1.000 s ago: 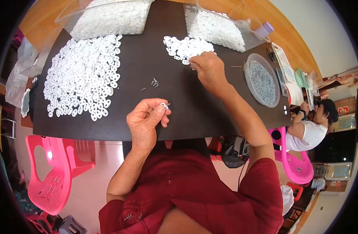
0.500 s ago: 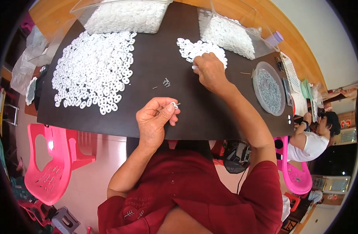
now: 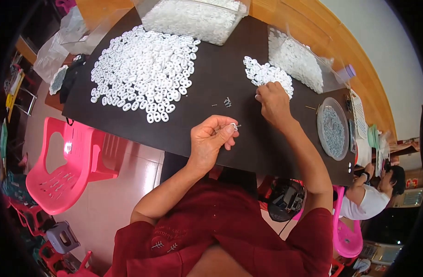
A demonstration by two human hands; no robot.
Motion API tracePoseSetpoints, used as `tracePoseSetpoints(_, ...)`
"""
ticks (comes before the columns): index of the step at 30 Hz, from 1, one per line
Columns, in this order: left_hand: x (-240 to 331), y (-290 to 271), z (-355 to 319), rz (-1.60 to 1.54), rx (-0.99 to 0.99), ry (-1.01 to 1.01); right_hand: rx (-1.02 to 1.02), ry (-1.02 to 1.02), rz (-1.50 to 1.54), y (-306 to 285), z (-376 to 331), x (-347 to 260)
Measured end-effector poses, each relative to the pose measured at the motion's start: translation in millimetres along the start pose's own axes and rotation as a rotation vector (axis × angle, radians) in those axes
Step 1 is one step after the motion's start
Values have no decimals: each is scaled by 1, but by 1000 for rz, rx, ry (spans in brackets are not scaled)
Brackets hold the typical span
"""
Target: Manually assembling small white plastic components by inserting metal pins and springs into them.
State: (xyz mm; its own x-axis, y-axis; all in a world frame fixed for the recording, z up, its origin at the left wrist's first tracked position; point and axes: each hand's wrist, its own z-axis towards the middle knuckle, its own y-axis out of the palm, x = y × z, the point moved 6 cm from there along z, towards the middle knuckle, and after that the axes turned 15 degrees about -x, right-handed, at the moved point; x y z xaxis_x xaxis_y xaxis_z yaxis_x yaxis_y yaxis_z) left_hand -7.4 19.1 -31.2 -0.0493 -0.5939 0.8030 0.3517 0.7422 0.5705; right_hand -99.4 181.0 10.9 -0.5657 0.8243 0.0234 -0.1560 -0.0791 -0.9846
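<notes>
Between left hand (image 3: 211, 138) fingertips sits a small white ring (image 3: 233, 125), pinched tight

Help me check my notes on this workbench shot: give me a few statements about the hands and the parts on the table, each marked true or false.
1. The left hand pinches a small white ring with a metal pin at its fingertips. True.
2. The right hand rests in the round tray of metal parts. False: it touches the small pile of white rings, and the tray lies apart, further right.
3. The large pile of white rings lies left of the small one. True.
4. The dark table bears no loose metal pieces. False: a few small metal pins lie between the hands.
5. A pink plastic chair stands at the table's left. True.
</notes>
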Motion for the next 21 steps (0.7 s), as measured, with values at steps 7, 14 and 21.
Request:
tracePoseSetpoints(7, 2, -1, 4, 17, 53, 1, -112, 179, 569, -12, -9, -13)
tracePoseSetpoints(14, 8, 4, 3, 47, 65, -24, -237, 302, 1519, -1, -22, -34)
tracePoseSetpoints(21, 16, 6, 0, 146, 113, -37, -215, 362, 1709, 6, -29, -49)
